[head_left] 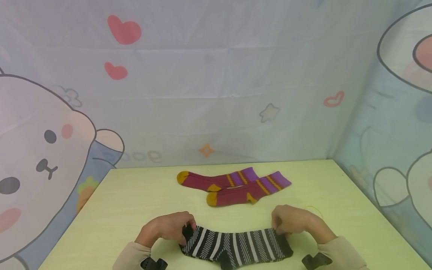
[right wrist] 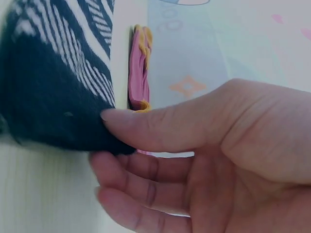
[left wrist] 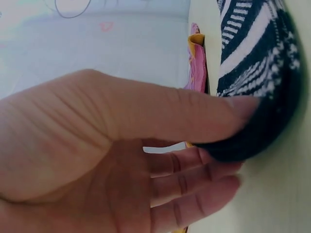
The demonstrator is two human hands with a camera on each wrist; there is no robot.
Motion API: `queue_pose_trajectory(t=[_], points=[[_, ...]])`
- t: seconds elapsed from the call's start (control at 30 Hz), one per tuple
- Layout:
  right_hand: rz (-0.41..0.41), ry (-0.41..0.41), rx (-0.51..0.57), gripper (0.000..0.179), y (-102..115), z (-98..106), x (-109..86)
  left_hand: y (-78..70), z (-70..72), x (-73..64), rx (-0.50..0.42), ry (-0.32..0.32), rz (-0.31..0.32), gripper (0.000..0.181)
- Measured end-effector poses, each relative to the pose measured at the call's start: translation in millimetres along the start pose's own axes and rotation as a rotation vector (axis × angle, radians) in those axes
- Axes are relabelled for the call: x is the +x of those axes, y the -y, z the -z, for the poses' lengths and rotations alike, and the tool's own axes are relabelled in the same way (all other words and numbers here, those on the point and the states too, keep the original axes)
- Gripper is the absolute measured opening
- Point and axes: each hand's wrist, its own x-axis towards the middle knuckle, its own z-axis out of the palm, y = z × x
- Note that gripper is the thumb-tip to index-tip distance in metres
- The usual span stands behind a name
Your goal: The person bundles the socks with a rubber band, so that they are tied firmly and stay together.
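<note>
A black-and-white striped sock [head_left: 236, 245] lies flat across the table near its front, its black heel pointing toward me. My left hand [head_left: 173, 227] pinches its rounded black left end; in the left wrist view the thumb [left wrist: 194, 114] lies over the dark fabric with fingers beneath. At the other side, my right hand [head_left: 290, 219] pinches the upper corner of the black right end [right wrist: 53, 102], thumb on top and fingertips below. Whether a second sock lies underneath cannot be seen.
Two maroon socks with mustard toes and heels and purple striped cuffs lie farther back, the rear one [head_left: 202, 181] partly under the front one [head_left: 233, 197]. A thin yellow loop [head_left: 315, 210] lies beyond my right wrist. Printed curtains [head_left: 236, 93] surround the pale table [head_left: 135, 195].
</note>
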Motion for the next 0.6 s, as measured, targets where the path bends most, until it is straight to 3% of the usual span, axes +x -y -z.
queue_pose_trajectory(t=[0.3,0.6], points=[[-0.057,-0.037,-0.025,0.013,0.0,-0.4,2.2,0.4,-1.7,2.0,-0.007,-0.033,-0.01,0.037],[-0.054,-0.074,-0.038,0.015,-3.6,2.5,3.4,-0.5,-1.7,5.8,-0.04,-0.054,0.006,0.035]])
